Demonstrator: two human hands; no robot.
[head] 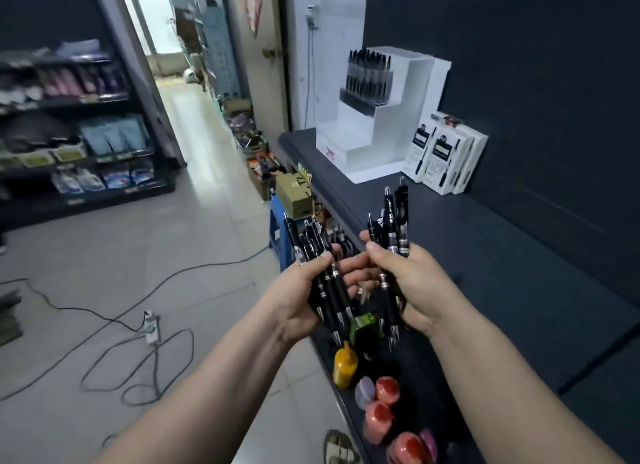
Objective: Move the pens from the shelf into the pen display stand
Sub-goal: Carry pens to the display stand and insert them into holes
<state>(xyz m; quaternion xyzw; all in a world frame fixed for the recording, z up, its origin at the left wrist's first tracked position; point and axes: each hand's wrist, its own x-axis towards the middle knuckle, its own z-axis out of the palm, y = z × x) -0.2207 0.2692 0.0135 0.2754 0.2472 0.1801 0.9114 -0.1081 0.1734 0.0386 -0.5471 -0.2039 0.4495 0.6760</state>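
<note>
Two bunches of black click pens are held in the air over the near edge of a dark shelf. The left hand grips the left bunch, fingers and thumb curled round the barrels, writing tips pointing down toward the viewer. The right hand grips the right bunch the same way, clip ends up. The hands are close together, fingertips nearly meeting.

Farther along the shelf, well apart from the hands, stands the white stepped pen display stand. Its top tier holds a row of pens, and the lower steps show no pens. Just right of it stand white pen boxes.

The pens appear to be gathered but not yet delivered. The next move likely calls for reaching to the far stand, then singling pens out to slot them in upright. That would be awkward with both hands full, so one bunch may need putting down or merging first.
</note>
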